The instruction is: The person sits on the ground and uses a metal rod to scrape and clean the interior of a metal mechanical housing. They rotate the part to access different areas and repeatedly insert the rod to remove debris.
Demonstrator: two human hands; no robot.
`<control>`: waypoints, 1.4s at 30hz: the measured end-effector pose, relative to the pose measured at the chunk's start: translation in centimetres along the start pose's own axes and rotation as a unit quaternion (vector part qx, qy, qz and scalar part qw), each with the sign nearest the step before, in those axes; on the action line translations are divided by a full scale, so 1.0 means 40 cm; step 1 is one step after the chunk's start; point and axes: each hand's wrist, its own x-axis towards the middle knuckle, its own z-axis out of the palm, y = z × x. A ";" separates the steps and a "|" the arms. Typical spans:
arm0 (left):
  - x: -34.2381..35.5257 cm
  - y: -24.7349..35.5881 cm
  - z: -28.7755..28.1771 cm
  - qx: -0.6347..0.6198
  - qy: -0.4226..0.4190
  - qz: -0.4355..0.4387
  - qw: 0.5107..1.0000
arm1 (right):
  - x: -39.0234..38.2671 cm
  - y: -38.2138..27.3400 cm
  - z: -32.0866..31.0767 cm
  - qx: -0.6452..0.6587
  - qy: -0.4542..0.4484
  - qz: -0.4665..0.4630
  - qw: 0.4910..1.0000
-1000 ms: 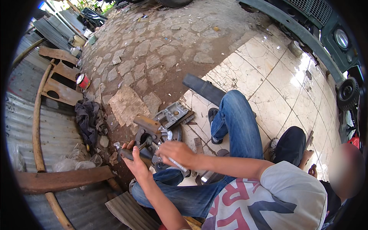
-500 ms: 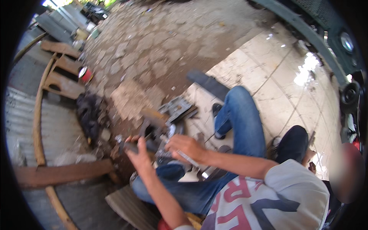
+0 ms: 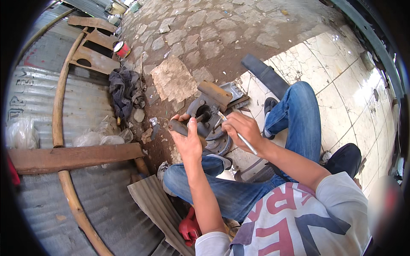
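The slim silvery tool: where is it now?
In the head view, just right of centre, the slim silvery tool is in the right hand, its upper end beside the metal assembly.

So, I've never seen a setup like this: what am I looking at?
There is no robot here, just two bare hands at work. Every picture comes from one wide fisheye camera worn on the head, looking down, so straight edges bend near the rim. The left hand grips a rounded metal part; the right hand holds a slim, light-coloured tool, its tip near a larger metal assembly. On the ground lie a rough flat slab and a dark cloth; cracked pale tiles spread to the right.
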 end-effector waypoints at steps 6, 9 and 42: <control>-0.003 0.004 -0.004 0.016 0.011 -0.002 1.000 | 0.015 -0.020 -0.003 -0.026 -0.019 0.020 0.999; -0.012 0.005 -0.003 0.012 0.019 0.004 1.000 | 0.007 -0.046 0.002 -0.039 -0.049 0.022 0.998; 0.019 0.017 0.000 -0.035 0.069 -0.026 0.997 | 0.017 -0.024 0.015 -0.004 -0.084 -0.045 0.995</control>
